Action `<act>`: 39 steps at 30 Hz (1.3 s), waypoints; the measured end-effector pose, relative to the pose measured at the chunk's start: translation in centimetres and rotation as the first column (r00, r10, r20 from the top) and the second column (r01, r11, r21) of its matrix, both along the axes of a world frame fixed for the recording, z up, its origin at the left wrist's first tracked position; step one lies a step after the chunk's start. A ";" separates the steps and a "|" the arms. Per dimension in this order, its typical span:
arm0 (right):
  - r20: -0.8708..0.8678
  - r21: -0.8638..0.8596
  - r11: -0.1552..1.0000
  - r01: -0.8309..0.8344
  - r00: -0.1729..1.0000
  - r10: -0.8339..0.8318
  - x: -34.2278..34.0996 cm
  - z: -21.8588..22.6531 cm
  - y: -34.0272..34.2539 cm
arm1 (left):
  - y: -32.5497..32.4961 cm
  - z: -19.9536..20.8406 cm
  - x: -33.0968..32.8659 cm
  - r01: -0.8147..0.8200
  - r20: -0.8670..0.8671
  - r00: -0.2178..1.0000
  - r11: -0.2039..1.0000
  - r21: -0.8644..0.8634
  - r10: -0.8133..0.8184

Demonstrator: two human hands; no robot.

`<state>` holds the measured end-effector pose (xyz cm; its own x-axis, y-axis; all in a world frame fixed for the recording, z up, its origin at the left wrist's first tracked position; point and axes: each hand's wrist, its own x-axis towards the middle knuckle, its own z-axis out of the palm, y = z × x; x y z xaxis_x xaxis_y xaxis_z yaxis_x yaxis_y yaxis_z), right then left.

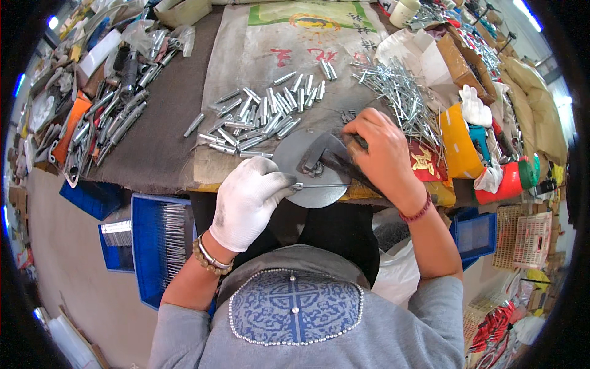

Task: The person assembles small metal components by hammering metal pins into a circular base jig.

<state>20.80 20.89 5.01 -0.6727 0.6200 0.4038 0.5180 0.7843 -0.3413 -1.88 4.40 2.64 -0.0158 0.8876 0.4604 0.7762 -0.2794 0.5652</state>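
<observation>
My left hand (249,198), in a white glove smudged grey at the fingertips, pinches one end of a thin metal rod (326,186). The rod points right, across the near part of a round grey metal disc (292,198). On that disc rests a dark hammer (321,149), its handle slanting toward me on the right. Bare and curled, my right hand (384,150) is above the handle beside the disc; its fingertips are close together, and what they hold is hidden. Small dark pieces (349,115) lie just beyond those fingers. Short silver metal tubes (267,114) are scattered beyond the disc.
Thin metal rods (399,98) form a pile at the right. Pliers-like tools and an orange-handled one (72,126) crowd the far left. A blue bin (144,246) of rods stands below the table's left edge. A red and green container (507,181) is at right.
</observation>
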 end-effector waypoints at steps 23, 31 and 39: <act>0.041 0.032 0.968 -0.248 0.968 0.247 -2.7 0.6 -7.6 | -0.2 -0.3 0.1 -0.021 -0.043 0.999 1.000 -0.007 0.021; 0.040 0.137 0.966 -0.221 0.975 0.218 -3.0 -0.4 -7.9 | -0.1 -0.4 0.1 -0.024 -0.051 0.998 1.000 0.000 0.024; 0.054 0.154 0.986 -0.060 0.997 0.053 -0.7 1.4 -6.9 | 0.0 -0.2 0.0 0.001 -0.033 0.999 1.000 0.001 -0.001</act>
